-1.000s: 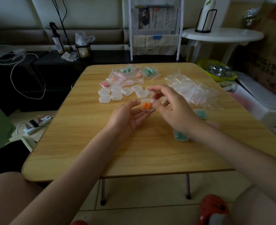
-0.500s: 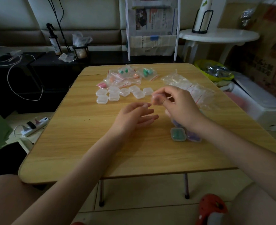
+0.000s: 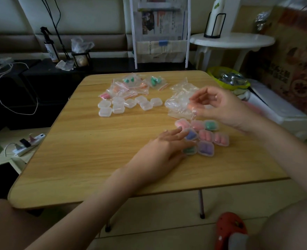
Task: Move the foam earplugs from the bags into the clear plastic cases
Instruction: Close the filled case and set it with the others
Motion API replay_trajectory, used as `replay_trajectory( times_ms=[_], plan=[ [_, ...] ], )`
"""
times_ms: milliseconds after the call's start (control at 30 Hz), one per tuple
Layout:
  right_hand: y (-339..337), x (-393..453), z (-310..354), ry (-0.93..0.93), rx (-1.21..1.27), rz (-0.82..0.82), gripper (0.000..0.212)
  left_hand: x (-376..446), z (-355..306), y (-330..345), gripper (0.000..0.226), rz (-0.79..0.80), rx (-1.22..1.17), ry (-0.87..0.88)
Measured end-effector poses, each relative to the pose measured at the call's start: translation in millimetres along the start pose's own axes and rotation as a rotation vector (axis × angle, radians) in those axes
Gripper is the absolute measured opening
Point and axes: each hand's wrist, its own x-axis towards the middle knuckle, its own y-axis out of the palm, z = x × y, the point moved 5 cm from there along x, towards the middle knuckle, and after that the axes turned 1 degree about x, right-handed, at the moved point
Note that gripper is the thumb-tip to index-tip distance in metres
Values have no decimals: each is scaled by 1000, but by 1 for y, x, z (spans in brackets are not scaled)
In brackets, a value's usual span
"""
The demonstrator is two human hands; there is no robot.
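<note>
My left hand (image 3: pixel 164 150) lies flat, fingers straight, touching the filled cases (image 3: pixel 204 135) on the table (image 3: pixel 77 159). My right hand (image 3: pixel 216 107) is raised over the emptied bags (image 3: pixel 180 98), pinching something small, blurred. Empty cases (image 3: pixel 129 104) sit near bagged earplugs (image 3: pixel 131 85) farther back.

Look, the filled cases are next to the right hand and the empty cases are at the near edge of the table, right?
Not quite. The head view shows the empty cases lie toward the far side of the table, just in front of the bags, not at its near edge. The filled cases are indeed next to the right hand.
</note>
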Motion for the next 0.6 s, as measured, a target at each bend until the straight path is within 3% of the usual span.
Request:
replay_trajectory(
  times_ms=[300, 600],
  plan=[
    [-15, -45, -4, 75, -187, 138, 43, 2, 1, 1, 42, -51, -89, -18],
    [-23, -78, -17, -53, -431, 171, 44, 1, -2, -4, 29, -162, -104, -15]
  ],
)
